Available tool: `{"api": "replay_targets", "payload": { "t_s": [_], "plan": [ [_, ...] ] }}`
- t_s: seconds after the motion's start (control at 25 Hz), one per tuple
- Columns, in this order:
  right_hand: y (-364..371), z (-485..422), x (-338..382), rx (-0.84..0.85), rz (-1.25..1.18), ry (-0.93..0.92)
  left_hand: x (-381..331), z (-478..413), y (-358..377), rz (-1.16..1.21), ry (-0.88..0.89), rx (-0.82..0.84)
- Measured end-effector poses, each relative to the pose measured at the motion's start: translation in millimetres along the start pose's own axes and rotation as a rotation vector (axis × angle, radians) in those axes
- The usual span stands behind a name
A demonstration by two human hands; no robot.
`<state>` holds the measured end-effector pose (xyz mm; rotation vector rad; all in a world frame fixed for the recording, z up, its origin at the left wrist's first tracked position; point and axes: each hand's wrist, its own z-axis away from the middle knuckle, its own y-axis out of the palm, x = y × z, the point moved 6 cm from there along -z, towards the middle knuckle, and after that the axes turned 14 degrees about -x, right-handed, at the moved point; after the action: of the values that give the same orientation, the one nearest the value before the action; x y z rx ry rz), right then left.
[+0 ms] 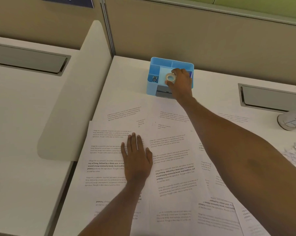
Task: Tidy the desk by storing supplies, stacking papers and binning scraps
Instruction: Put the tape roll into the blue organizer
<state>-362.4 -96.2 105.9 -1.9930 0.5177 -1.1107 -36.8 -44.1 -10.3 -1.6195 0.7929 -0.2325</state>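
Tape roll (170, 77), a clear ring, sits pinched in right hand (182, 82) over organizer (160, 61); left hand (137, 157) flat.

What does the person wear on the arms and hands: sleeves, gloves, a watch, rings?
Nothing worn shows. The left hand and the right hand are bare, without gloves or visible rings. The left forearm and the right forearm are bare to the picture's edge: no sleeve, watch or bracelet in view.
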Motion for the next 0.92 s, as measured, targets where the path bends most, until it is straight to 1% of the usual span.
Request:
{"api": "replay_targets", "payload": {
  "t_s": [0.12,0.28,0.48,0.64,0.76,0.84,0.92],
  "plan": [
    [-3.6,1.6,-0.1,0.018,-0.009,0.016,-0.6,0.7,-0.3,-0.008,0.005,-0.004],
    [-19.5,15.2,2.7,-0.045,-0.016,-0.038,-0.8,1.2,-1.6,-0.005,0.01,-0.01],
    [-38.6,63.9,2.5,-0.074,0.003,-0.067,-0.3,0.5,-1.5,0.001,0.012,-0.011],
    [-49.4,117.3,-7.4,-0.021,0.045,-0.066,0.1,0.2,-3.6,0.04,0.007,-0.022],
    [-60.5,155.1,-21.6,0.021,0.085,-0.078,4.5,-0.5,-7.2,0.116,-0.01,-0.052],
    [-68.4,181.9,-31.4,0.036,0.106,-0.114,6.6,0.7,-8.9,0.164,0.003,-0.083],
    [-76.3,210.5,-43.8,0.064,0.114,-0.112,8.7,2.3,-11.2,0.202,0.013,-0.112]
  ]
}}
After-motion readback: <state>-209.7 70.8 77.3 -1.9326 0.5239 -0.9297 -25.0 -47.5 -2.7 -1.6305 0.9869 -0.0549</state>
